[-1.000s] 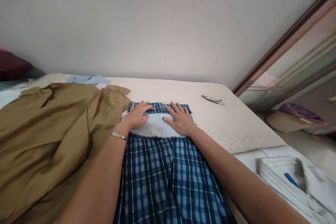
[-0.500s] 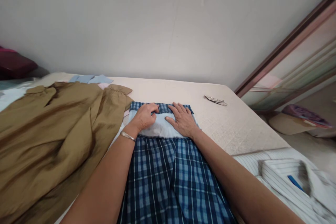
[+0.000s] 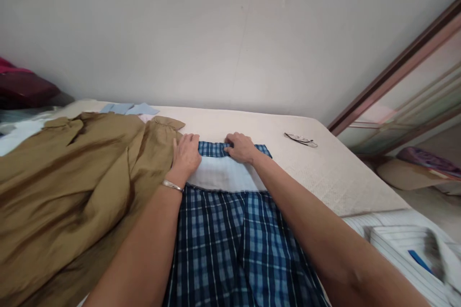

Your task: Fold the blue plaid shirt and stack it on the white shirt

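Observation:
A blue plaid garment [image 3: 212,240] lies lengthwise in front of me. Near its far end a pale blue-white panel [image 3: 223,172] crosses it, with a narrow plaid band [image 3: 213,149] along the top edge. My left hand [image 3: 187,153], with a silver bangle on the wrist, wraps the left end of the band; its fingertips go over the far edge. Around the middle of the band, my right hand [image 3: 240,147] has its fingers curled and pinches the cloth. The undersides of both hands' fingers are partly hidden.
An olive-brown garment [image 3: 104,163] spreads out on the left. Eyeglasses [image 3: 300,140] rest on the cream surface [image 3: 306,177] at right. A striped shirt [image 3: 389,244] lies at the lower right. Light blue cloth pieces [image 3: 126,108] sit against the wall [image 3: 180,33], and a dark red object [image 3: 27,87] stands far left.
My left hand has moved left to the band's end. My right hand has gone from lying flat on the panel to curled fingers on the band. The pale panel is more exposed.

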Tool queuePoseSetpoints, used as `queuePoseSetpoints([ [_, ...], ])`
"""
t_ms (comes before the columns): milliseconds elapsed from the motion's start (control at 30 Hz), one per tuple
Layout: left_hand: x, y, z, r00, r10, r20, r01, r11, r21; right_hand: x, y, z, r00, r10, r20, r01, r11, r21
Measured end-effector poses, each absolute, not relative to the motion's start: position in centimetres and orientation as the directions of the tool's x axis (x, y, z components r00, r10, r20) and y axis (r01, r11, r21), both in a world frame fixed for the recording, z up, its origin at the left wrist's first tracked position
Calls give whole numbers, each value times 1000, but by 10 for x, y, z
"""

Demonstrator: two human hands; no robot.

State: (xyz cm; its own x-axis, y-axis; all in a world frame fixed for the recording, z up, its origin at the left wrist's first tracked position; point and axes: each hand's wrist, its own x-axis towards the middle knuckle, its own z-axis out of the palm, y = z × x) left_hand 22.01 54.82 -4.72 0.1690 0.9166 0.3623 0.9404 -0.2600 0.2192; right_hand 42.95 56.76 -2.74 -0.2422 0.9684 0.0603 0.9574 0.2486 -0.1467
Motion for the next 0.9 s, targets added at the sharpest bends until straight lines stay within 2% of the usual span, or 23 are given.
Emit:
queuePoseSetpoints([
  [133,210,550,-50,105,955,277,976,-153,156,429,565,-34,-225,972,74,954,235,-187],
  [333,215,545,-42,46,943,328,983,-101,152,430,559,-41,-194,958,213,945,241,-220],
  [400,219,543,-35,115,919,377,970,-185,157,430,552,-39,-198,942,270,945,256,-204],
  [500,226,542,-32,338,854,395,892,-425,156,428,531,-38,-230,913,338,939,300,-171],
  [567,230,542,-39,446,845,294,842,-508,183,426,517,-44,-272,912,308,936,324,-134],
  [700,233,541,-59,468,878,97,854,-478,205,422,500,-58,-318,937,144,938,333,-95],
  [800,234,540,-60,471,877,93,859,-480,178,423,498,-55,-332,940,82,934,340,-112],
  [900,239,536,-53,500,859,111,839,-512,181,434,493,-44,-345,934,95,925,356,-133],
])
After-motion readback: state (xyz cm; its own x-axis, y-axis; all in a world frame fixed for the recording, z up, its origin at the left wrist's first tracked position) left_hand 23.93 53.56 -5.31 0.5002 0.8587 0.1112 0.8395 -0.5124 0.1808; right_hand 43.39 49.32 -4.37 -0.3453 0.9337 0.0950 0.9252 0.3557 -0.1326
